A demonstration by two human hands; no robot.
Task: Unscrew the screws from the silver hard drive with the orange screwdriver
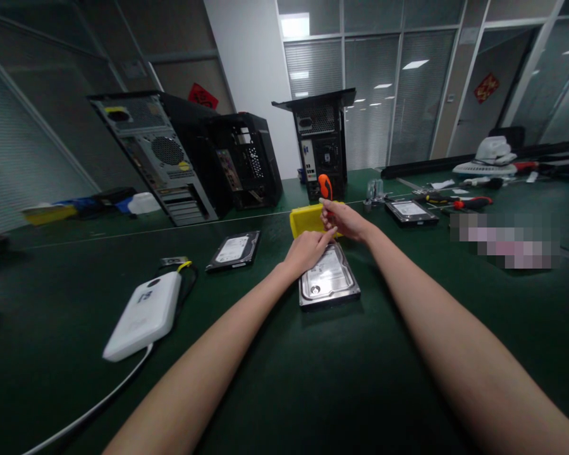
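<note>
A silver hard drive (pixel 329 278) lies label side up on the green table in front of me. My left hand (pixel 308 251) is laid over its far left part, holding it, with the index finger reaching toward the far edge. In my right hand (pixel 341 218) is a screwdriver (pixel 325 187) with an orange and black handle, held upright over the drive's far end. The fingers hide its tip. Just behind both hands stands a yellow plastic case (pixel 308 220), partly covered by them.
A second hard drive (pixel 234 249) lies to the left, beyond a white power bank (pixel 146 309) with a cable. Another drive (pixel 411 212) and red-black pliers (pixel 473 202) are at right. Computer towers (pixel 171 151) stand behind. A blurred pink patch (pixel 507 243) lies right.
</note>
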